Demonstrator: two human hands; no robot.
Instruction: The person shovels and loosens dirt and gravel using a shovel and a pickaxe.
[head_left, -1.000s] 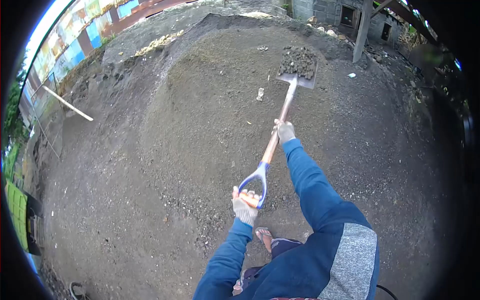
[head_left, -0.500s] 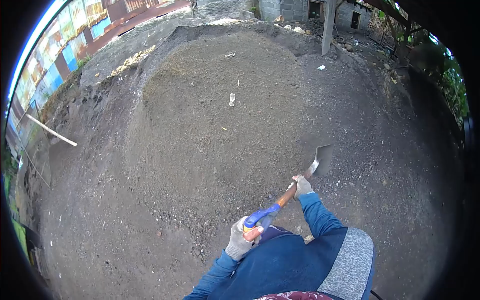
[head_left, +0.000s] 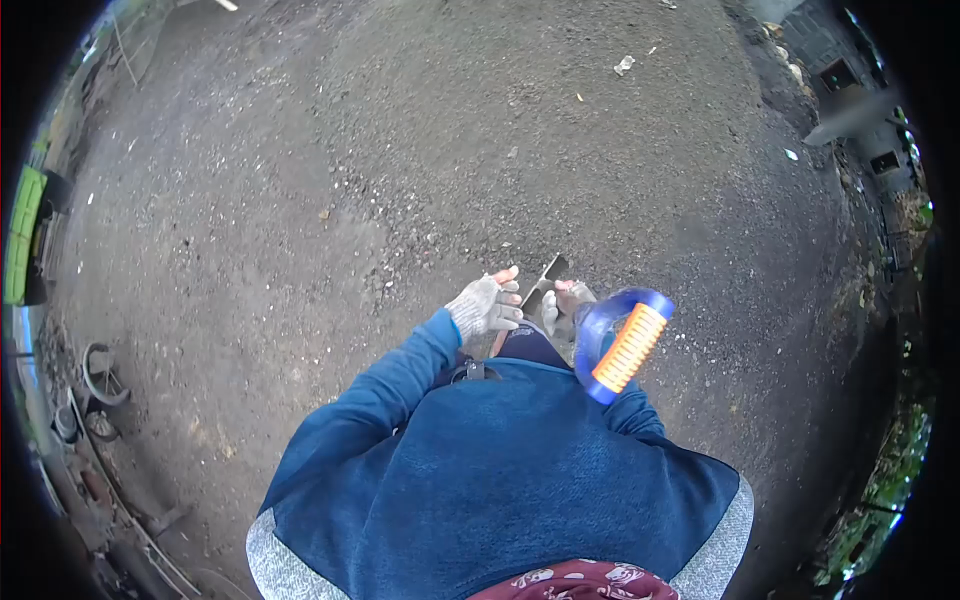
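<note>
A shovel stands steeply in front of my body, its blue D-shaped handle (head_left: 628,346) with an orange ribbed grip raised close to the camera. Its metal blade (head_left: 545,282) points down toward the gravelly ground, partly hidden behind my hands. My right hand (head_left: 574,300), in a grey fingertip-less glove, is closed around the shaft below the handle; the handle partly covers it. To the left of the blade, my left hand (head_left: 485,304), gloved alike, is open with fingers spread, holding nothing.
Dark gravelly ground (head_left: 330,290) surrounds me. Beyond lies a low mound with a pale scrap (head_left: 624,66). A wheel (head_left: 104,375) lies at the left, below a green object (head_left: 23,235). A grey post (head_left: 850,118) and block wall stand at the upper right.
The view has tilted down toward my body. My left hand has let go of the shovel's handle. The shovel has swung from slanting forward to steep, its handle now up at the right.
</note>
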